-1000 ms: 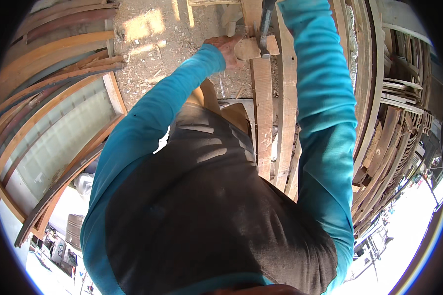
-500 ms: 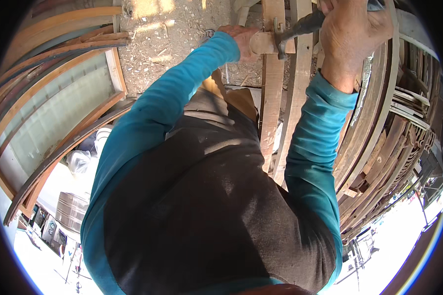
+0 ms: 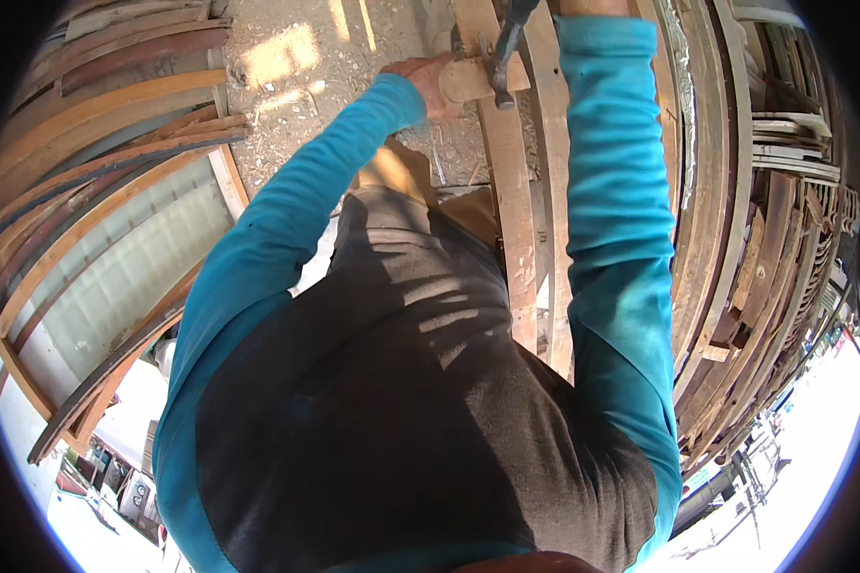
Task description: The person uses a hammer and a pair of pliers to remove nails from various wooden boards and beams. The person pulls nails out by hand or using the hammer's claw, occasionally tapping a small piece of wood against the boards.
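My left hand (image 3: 428,84) is closed round the left end of a short wooden block (image 3: 463,82), which lies across a long upright-running board (image 3: 506,181). A hammer (image 3: 503,74) has its dark metal head against the block near its right end. Its dark handle runs up and out at the top edge. Only the wrist end of my right hand (image 3: 592,8) shows at the top edge, right of the handle; its fingers are out of the picture. A second long board (image 3: 550,124) runs beside the first.
On the left, wood-framed panels (image 3: 115,277) and boards (image 3: 115,100) are stacked. Several long planks (image 3: 712,172) and piled timber (image 3: 774,258) fill the right side. Wood chips litter the ground (image 3: 296,124) ahead.
My right hand has moved up, mostly out of the picture, and the hammer handle now points more steeply upward. The block, hammer head and left hand appear further left as the view shifted.
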`<state>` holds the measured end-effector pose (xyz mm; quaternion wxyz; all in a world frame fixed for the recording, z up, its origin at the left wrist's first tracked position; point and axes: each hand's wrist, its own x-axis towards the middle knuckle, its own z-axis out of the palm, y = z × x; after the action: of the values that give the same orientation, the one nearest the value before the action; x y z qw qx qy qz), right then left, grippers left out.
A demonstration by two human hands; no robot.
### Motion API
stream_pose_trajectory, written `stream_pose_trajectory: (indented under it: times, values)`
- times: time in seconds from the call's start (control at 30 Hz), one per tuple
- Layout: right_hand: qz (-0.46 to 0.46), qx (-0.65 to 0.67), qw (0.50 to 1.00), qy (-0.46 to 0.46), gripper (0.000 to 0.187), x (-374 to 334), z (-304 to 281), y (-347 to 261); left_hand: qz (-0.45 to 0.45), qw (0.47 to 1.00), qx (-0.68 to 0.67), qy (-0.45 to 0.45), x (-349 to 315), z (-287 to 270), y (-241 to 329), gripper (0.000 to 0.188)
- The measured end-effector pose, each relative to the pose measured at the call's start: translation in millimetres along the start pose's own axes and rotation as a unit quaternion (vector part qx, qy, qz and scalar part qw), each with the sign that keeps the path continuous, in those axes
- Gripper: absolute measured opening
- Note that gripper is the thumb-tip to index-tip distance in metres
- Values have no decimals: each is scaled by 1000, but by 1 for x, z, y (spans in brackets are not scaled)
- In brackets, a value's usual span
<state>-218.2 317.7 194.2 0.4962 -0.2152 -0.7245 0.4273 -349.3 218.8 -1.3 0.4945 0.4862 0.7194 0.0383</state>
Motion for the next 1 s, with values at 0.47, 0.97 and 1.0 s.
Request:
stream_pose_trajectory:
  times: [0.47, 0.97, 1.0]
  values:
    - [96, 253, 954, 131, 31, -185, -96, -53, 176, 972, -51, 150, 25, 56, -76, 82]
    - [204, -183, 889, 367, 35, -255, -97, -160, 89, 892, -441, -42, -5, 86, -53, 66]
    - [190, -226, 875, 384, 34, -258, -90, -161, 141, 935, -325, 5, -21, 83, -45, 66]
